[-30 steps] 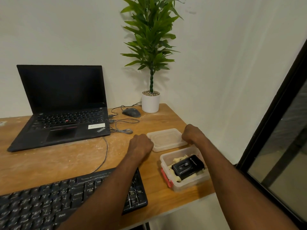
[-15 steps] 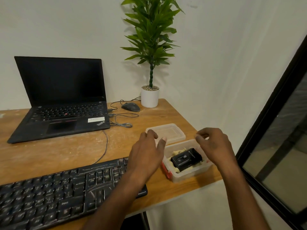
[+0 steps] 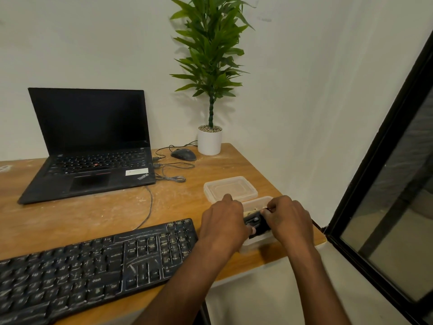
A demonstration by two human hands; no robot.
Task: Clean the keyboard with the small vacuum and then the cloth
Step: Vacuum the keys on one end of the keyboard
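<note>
Hands (image 3: 223, 222) (image 3: 289, 219) gripping black vacuum (image 3: 256, 224), clear tub (image 3: 257, 242)

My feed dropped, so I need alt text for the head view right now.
Both hands, left hand and right hand, grip the small black vacuum inside an open plastic container at the desk's right edge, beside a dusty black keyboard.

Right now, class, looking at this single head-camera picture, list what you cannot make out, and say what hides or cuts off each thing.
- Small black vacuum: mostly covered by the left hand and right hand.
- Plastic container: its contents hidden under both hands; no cloth can be identified.
- Keyboard: its left end is cut off by the picture's edge; key legends blurred.
- Laptop sticker: print too small to read.
</note>
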